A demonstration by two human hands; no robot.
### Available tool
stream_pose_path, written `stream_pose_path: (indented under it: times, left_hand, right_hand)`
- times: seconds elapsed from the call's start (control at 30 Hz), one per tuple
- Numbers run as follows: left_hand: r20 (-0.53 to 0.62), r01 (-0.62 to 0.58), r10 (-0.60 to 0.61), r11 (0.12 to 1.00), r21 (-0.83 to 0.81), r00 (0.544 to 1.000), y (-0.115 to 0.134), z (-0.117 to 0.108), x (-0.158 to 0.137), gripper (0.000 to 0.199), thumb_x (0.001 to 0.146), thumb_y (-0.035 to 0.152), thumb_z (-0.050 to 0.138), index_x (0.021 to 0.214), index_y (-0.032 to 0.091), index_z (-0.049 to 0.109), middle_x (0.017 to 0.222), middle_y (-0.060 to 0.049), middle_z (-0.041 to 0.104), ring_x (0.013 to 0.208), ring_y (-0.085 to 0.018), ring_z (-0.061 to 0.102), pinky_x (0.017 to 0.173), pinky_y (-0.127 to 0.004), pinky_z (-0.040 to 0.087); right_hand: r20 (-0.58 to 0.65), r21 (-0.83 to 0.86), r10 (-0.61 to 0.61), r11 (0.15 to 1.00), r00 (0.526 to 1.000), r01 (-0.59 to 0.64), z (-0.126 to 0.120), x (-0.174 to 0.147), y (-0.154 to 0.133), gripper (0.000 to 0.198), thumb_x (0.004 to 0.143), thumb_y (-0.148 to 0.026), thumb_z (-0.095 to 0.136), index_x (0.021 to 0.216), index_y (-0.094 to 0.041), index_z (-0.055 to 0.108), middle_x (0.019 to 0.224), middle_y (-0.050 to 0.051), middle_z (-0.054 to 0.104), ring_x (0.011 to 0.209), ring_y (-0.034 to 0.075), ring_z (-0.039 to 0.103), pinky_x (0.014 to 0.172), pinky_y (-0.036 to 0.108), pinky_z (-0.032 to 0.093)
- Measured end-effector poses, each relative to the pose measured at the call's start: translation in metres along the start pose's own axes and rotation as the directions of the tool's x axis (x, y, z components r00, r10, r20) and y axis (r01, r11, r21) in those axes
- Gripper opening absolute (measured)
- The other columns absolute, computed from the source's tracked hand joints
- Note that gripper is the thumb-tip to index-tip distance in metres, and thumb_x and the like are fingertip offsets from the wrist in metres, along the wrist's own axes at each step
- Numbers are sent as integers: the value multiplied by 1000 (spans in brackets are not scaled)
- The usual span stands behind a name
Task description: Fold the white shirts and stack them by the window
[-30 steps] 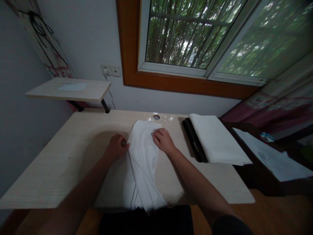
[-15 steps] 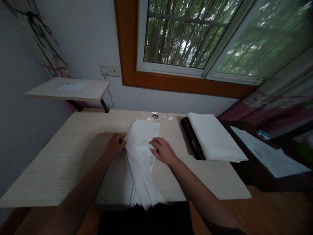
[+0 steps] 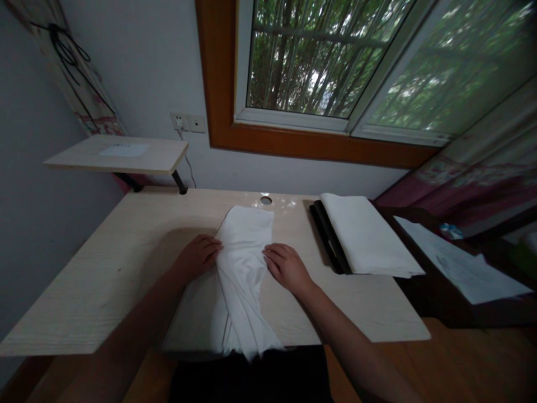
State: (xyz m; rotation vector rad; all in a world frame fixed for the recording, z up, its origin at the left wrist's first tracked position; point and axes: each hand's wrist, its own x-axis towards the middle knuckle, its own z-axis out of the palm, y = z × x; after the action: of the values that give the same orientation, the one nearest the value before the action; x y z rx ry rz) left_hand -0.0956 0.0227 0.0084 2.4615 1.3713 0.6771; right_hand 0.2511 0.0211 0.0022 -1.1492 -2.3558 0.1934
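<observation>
A white fabric piece [image 3: 243,252], perhaps a garment, lies lengthwise on the desk, wrinkled in the middle. Its lower end is bunched and reaches the desk's front edge. My left hand [image 3: 200,254] rests at the left edge of the fabric, fingers stretched out with their tips on it. On the opposite edge lies my right hand [image 3: 287,266], fingers extended and a little apart, the tips touching the fabric. Neither hand visibly grips it.
The pale wooden desk [image 3: 126,280] has a round cable hole [image 3: 265,200] near the back. To the right lies a folded white cloth [image 3: 367,235] on black folded items [image 3: 330,238]. A raised shelf [image 3: 117,154] stands at the back left, and a dark surface with papers [image 3: 461,260] at far right.
My left hand has shifted slightly right and its thumb-and-finger pinch has loosened and flattened. My right hand has moved slightly down and right. The fabric's middle shows more crosswise wrinkles.
</observation>
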Motion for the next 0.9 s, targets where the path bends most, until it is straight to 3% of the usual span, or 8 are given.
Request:
stream_pose_path:
  times: [0.13,0.47,0.9]
  left_hand:
    - [60,2,-4,1000,25,998,-2,0,1,33,100,32,50,123,26,73,132,-7,70,128,-24,58,118,-44,37]
    - [43,-24,16,981,190,999,-23,19,35,49,106,41,34,138,19,64,145,-6,63,141,-23,50,123,-44,35]
    - [-7,140,-145,944,299,989,-36,18,89,44,106,38,33,140,31,61,151,-1,58,147,-25,43,122,-58,28]
  right_hand:
    - [0,-53,-3,999,1000,3,-5,4,5,31,99,-27,58,127,-33,72,127,6,73,121,30,63,106,54,46]
    - [47,-222,75,973,996,-63,-8,40,31,32,104,-30,50,128,-27,71,134,6,70,138,25,52,115,49,35]
    - [152,-326,226,930,962,-167,0,106,68,39,107,-35,40,135,-28,66,147,6,61,146,26,42,118,53,31]
